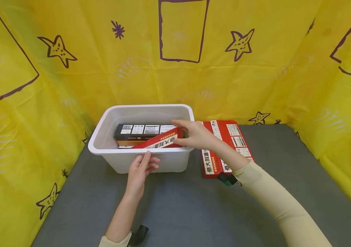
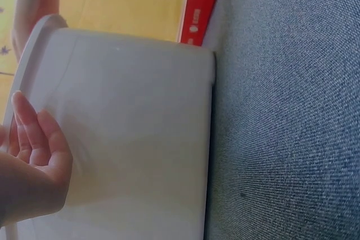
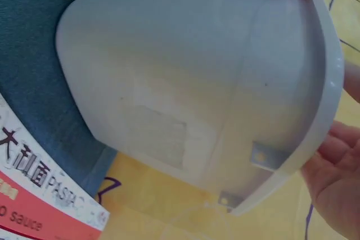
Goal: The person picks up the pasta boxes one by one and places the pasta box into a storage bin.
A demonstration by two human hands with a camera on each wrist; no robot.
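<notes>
A white plastic bin (image 1: 163, 161) stands on the grey table. My left hand (image 1: 142, 166) is at its near rim, thumb up against the lip and the other fingers loosely bent below it; the left wrist view shows this hand (image 2: 39, 155) beside the bin's wall. Over the bin's right end, my right hand (image 1: 194, 133) holds the raised end of a red pasta box (image 1: 160, 140) between thumb and fingers. That box slants down to the left inside the bin. Behind it lies a black box (image 1: 136, 129) with white label panels.
More red pasta boxes (image 1: 228, 132) lie on the table right of the bin, partly hidden by my right forearm. A yellow patterned cloth (image 1: 206, 82) hangs behind and along both sides of the grey table (image 1: 175, 212).
</notes>
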